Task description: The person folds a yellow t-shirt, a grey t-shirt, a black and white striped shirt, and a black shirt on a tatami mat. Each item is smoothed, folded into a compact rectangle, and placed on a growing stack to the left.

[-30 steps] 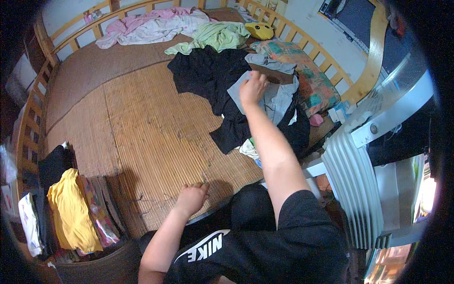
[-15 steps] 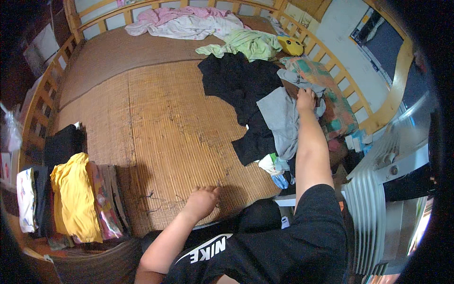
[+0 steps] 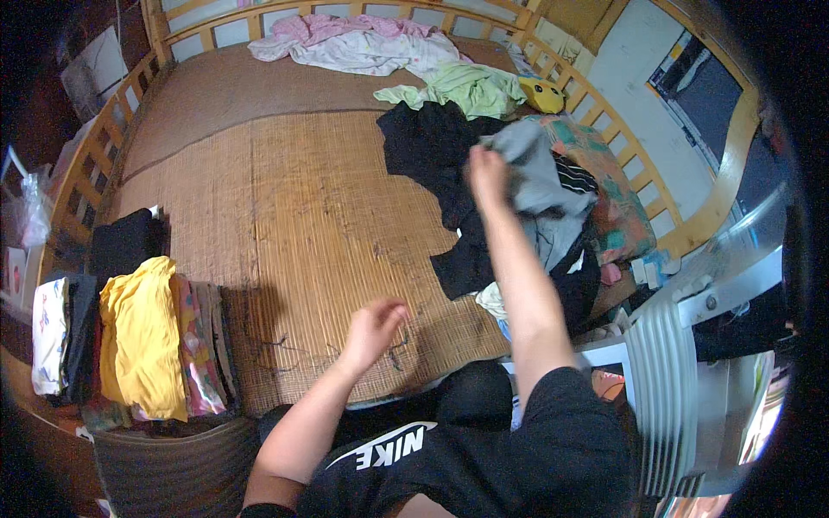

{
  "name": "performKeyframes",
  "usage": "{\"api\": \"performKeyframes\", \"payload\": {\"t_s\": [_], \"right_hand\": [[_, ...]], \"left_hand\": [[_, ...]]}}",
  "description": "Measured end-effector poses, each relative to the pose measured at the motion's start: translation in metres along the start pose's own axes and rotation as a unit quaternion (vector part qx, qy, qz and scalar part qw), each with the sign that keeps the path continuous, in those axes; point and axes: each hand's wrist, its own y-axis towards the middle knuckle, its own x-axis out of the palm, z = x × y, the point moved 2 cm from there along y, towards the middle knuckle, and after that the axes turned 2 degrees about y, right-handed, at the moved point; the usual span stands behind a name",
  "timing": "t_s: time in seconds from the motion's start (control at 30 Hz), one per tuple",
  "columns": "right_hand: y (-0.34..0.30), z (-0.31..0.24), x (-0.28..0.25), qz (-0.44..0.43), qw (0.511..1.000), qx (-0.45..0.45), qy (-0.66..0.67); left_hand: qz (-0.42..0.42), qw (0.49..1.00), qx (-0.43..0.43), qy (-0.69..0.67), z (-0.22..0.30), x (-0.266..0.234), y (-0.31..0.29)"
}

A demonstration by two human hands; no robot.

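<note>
My right hand is closed on the edge of a grey garment, whose kind I cannot make out. The cloth stretches to the right of the hand, partly lifted over the pile. Beneath and left of it lie black clothes, spread and crumpled. A black piece with white stripes shows at the garment's right side. My left hand hovers over the near part of the woven mat, empty, its fingers loosely bent and apart.
Folded clothes stand at the left, a yellow one among them. Green cloth, pink and white bedding, a yellow plush toy and a patterned pillow lie farther back. Wooden rails border the bed.
My right hand has moved left, drawing the grey garment up and across the black clothes. The striped piece has come into sight. My left hand has risen slightly.
</note>
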Motion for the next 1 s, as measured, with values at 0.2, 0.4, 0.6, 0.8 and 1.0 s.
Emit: {"api": "performKeyframes", "payload": {"t_s": [0.2, 0.4, 0.6, 0.8, 1.0], "right_hand": [[-0.165, -0.076, 0.073, -0.227, 0.891, 0.117, 0.374], [-0.26, -0.102, 0.073, -0.329, 0.874, 0.13, 0.335], [-0.291, -0.101, 0.039, -0.469, 0.778, 0.2, 0.367], [-0.194, -0.09, 0.082, -0.261, 0.944, -0.17, 0.112], [-0.162, -0.084, 0.137, -0.506, 0.69, -0.458, -0.24]], "left_hand": [[0.09, 0.892, -0.115, -0.428, -0.003, -0.03, 0.01], [0.079, 0.796, -0.121, -0.588, -0.019, -0.052, 0.007], [0.201, 0.887, -0.151, -0.386, -0.01, -0.08, -0.011], [0.145, 0.89, -0.105, -0.419, 0.003, -0.086, -0.022], [-0.016, 0.92, -0.083, -0.384, 0.02, -0.087, -0.023]]}}
